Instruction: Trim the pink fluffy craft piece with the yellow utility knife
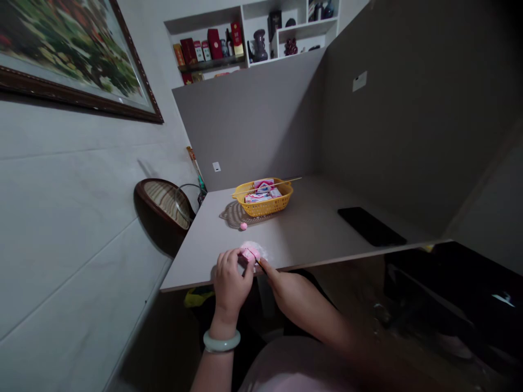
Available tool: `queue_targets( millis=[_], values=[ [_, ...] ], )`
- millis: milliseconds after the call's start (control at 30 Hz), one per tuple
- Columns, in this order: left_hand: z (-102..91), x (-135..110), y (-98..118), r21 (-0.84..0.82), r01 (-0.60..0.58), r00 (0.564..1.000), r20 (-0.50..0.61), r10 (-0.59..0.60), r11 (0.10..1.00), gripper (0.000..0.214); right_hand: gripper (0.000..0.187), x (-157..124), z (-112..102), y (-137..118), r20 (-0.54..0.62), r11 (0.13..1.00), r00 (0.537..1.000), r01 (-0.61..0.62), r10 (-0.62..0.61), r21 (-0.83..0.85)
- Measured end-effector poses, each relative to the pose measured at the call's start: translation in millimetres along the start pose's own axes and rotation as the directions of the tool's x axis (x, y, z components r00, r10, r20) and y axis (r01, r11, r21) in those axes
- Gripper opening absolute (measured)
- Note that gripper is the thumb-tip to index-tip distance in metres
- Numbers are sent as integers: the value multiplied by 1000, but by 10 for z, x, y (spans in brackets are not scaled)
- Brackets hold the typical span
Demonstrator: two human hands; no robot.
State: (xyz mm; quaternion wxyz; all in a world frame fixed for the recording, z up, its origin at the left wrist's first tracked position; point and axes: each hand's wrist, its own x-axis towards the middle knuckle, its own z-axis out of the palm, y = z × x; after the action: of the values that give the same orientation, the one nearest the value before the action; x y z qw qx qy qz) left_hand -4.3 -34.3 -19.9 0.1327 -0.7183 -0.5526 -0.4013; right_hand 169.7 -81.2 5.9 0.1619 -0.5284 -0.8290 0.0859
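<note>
Along the near edge of the pale desk is where it's all happening: a small pink piece is held right there, with a white fluffy bit touching it from behind. Left hand has its fingers curled tightly around the pink piece, and there's a jade bangle on that wrist. Right hand is pinched narrow on a thin little tool, its tip up against the pink piece. Too small to tell exactly what the tool is or what the pink stuff's made of.

Further up the desk, a pink ball sits just beside a round woven mat, and the yellow plastic basket sits partly on that mat. The basket's got pink-and-white boxes in it, plus a long wooden skewer lying across the top. Over to the right, a black phone lies flat on the desk.

Behind all that there's a grey panel, and above it a wall shelf with red boxes and a dark vase. A big framed painting hangs on the left wall, and a round wood-rimmed tray leans by the desk corner.
</note>
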Motion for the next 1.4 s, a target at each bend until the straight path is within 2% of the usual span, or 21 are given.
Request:
queue_targets(
  millis=[167, 467, 667, 1067, 1167, 1400],
  values=[
    [-29, -3, 25, -16, 4, 1000, 18, -3, 1000, 20, 62, -216, 33, 111, 14, 1000, 1000, 23, -23, -20],
    [3, 3, -2, -6, 18, 1000, 14, -18, 1000, 21, 65, 91, 28, 44, -26, 997, 999, 45, -43, 62],
    [-23, -15, 13, -34, -13, 1000, 13, 13, 999, 20, 61, -28, 64, 136, -4, 996, 999, 40, -40, 84],
    [17, -9, -73, -90, -47, 998, 33, 51, 995, 21, 61, -15, 139, 61, -21, 993, 997, -75, 77, 96],
    [-3, 15, -74, -91, -58, 997, 38, 62, 994, 20, 61, -7, 120, 32, -25, 996, 996, -79, 80, 40],
    [-17, 29, -83, -94, -51, 997, 51, 56, 994, 18, 59, -2, 48, -5, -34, 998, 998, -57, 59, 38]
  ],
)
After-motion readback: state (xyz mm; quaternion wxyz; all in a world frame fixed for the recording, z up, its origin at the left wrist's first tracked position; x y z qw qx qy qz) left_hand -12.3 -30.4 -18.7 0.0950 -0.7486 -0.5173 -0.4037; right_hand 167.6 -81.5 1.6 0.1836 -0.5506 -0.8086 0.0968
